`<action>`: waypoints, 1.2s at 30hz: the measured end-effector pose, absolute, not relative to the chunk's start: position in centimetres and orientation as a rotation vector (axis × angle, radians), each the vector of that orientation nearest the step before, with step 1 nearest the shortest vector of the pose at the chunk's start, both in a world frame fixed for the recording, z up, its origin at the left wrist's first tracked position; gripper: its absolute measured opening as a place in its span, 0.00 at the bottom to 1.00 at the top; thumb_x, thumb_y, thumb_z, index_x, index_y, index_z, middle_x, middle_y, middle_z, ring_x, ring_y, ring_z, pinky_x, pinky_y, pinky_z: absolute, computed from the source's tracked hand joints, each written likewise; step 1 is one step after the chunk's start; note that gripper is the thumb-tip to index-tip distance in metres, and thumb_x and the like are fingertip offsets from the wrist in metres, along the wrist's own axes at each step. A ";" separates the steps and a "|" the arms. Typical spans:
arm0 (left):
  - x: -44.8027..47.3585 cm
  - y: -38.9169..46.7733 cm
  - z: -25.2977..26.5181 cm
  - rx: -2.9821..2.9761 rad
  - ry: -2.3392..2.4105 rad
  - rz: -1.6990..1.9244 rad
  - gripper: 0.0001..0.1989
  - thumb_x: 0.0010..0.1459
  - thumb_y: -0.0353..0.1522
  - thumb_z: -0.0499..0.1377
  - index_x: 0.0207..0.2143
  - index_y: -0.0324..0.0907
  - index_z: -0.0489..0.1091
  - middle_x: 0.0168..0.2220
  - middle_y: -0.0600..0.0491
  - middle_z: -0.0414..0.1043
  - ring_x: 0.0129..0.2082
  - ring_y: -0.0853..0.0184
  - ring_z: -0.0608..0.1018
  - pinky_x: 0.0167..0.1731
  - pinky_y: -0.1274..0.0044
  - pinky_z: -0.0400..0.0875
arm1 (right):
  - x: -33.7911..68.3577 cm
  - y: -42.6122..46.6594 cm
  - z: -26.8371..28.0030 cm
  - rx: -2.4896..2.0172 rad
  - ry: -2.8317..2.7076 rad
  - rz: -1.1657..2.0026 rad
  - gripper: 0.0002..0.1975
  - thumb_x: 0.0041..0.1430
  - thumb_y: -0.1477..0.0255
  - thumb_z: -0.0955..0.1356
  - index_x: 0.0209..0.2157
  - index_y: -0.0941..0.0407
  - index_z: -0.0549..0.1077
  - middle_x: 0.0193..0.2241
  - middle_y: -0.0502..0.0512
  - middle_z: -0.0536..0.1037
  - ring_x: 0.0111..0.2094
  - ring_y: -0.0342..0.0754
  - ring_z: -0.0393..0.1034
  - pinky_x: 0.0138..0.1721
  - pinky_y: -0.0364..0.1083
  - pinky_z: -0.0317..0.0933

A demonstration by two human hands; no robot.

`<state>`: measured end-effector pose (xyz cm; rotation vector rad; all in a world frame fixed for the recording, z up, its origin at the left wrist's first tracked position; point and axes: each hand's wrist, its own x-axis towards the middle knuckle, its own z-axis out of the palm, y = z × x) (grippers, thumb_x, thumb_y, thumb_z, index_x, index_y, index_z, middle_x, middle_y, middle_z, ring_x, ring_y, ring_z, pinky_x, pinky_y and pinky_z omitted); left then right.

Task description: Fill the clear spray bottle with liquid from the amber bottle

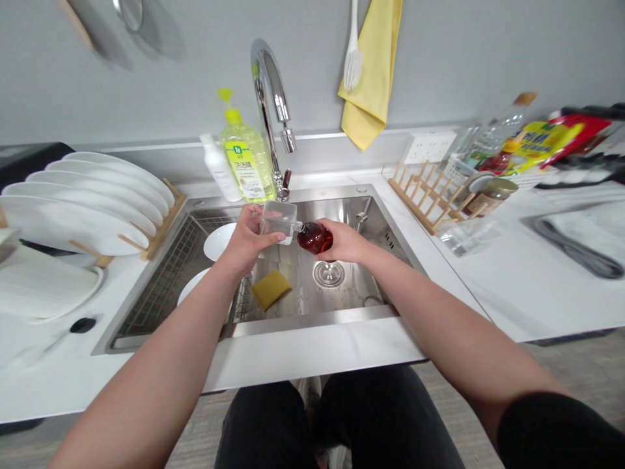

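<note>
Over the stainless steel sink (342, 212), my left hand (244, 241) is closed around a small clear square container (278, 213). My right hand (344, 241) grips a dark amber bottle (315, 238), tilted on its side. The bottle's clear neck points left and meets the container's right side; whether it reaches inside I cannot tell. Below the hands, a yellow-green sponge (271, 288) lies in the sink, left of the round drain (329, 273). White dishes (218, 241) sit in a wire basket (146, 286) in the sink's left part, partly hidden by my left arm.
A chrome faucet (273, 85) rises behind the hands, beside a green dish soap bottle (248, 159) and a white bottle (219, 168). Upright white plates (92, 195) stand at left. At right are a wooden rack (424, 195) and a brown jar (491, 195). A yellow cloth (374, 78) hangs above.
</note>
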<state>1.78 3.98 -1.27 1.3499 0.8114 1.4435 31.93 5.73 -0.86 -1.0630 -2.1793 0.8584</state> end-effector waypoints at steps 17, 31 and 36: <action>2.1 3.6 -0.6 1.353 0.798 1.467 0.45 0.39 0.37 0.90 0.50 0.52 0.64 0.55 0.52 0.85 0.47 0.62 0.87 0.49 0.70 0.84 | 31.7 5.9 -1.2 -1.046 -2.161 0.865 0.40 0.45 0.68 0.87 0.61 0.49 0.78 0.53 0.55 0.90 0.54 0.63 0.86 0.58 0.58 0.77; 2.0 3.6 -0.7 1.353 0.797 1.471 0.45 0.40 0.35 0.90 0.50 0.52 0.64 0.56 0.52 0.85 0.46 0.63 0.87 0.47 0.71 0.84 | 31.7 5.8 -1.0 -1.046 -2.163 0.865 0.40 0.45 0.69 0.87 0.60 0.50 0.79 0.52 0.56 0.90 0.53 0.64 0.86 0.57 0.59 0.77; 2.0 3.6 -0.8 1.366 0.798 1.470 0.44 0.41 0.36 0.90 0.50 0.52 0.64 0.56 0.52 0.85 0.46 0.63 0.88 0.48 0.70 0.84 | 31.7 5.9 -1.2 -1.053 -2.169 0.859 0.40 0.45 0.68 0.87 0.60 0.49 0.79 0.52 0.55 0.90 0.54 0.64 0.86 0.58 0.59 0.77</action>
